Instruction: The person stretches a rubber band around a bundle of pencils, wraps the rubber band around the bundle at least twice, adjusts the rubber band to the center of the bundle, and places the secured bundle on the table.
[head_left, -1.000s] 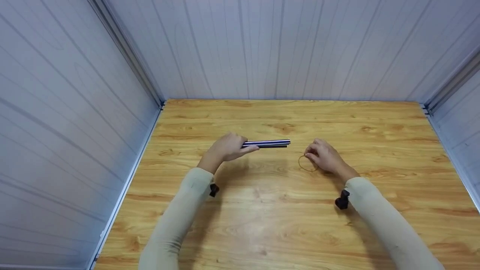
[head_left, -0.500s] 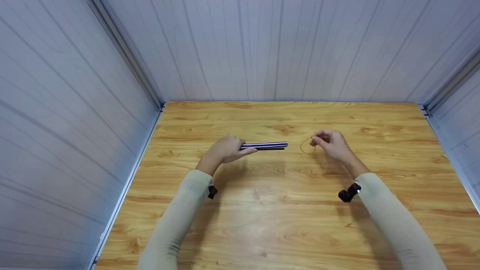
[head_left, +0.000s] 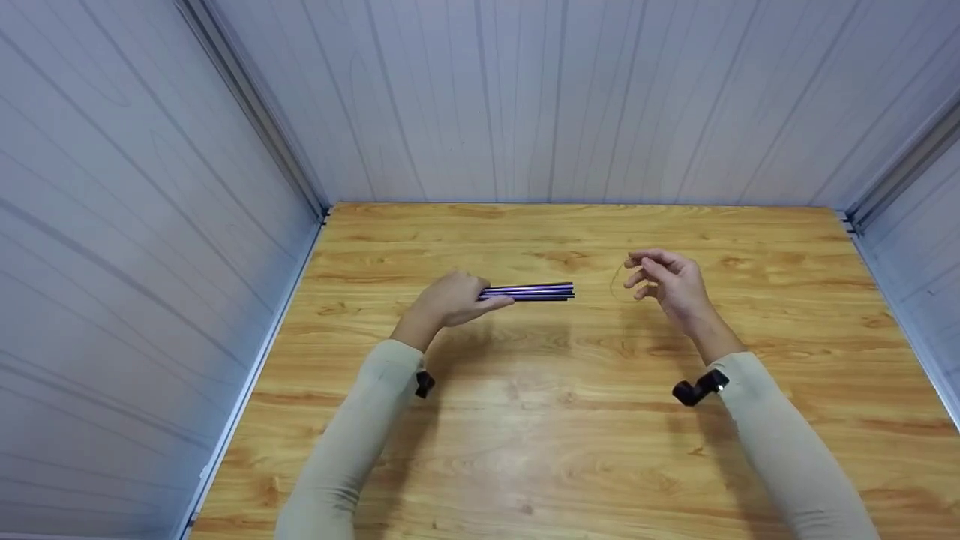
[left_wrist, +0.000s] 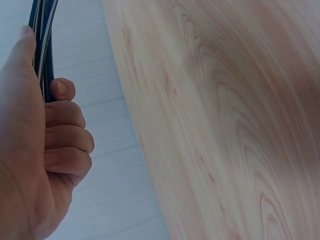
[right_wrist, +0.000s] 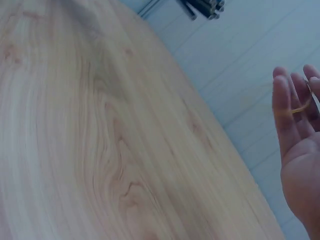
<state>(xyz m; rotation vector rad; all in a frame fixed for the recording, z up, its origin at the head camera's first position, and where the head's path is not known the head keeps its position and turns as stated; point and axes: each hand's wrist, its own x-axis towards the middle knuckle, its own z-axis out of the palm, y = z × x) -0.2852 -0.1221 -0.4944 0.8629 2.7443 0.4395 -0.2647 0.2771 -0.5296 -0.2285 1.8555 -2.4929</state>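
My left hand (head_left: pixel 448 298) grips a bundle of thin, dark, shiny rods (head_left: pixel 536 291) above the table. Their free ends point right; in the left wrist view the fingers curl round the rods (left_wrist: pixel 46 55) with the thumb laid along them. A short way to the right, my right hand (head_left: pixel 679 289) is raised, pinching a thin yellowish rubber band (right_wrist: pixel 298 110) between thumb and fingers. The band hangs as a loose loop facing the rod ends, apart from them. The other fingers of that hand are spread. Part of the rods is hidden inside the left palm.
Both hands are over a wood-grain table (head_left: pixel 525 420). A pale panelled wall (head_left: pixel 517 97) rises behind its far edge, and another wall (head_left: pixel 127 262) stands along the left side. A small black camera (head_left: pixel 701 388) sits on the right wrist.
My right hand has lifted away from near the table, moving up and slightly right with the rubber band, and its fingers have spread. The left hand and rods have barely moved.
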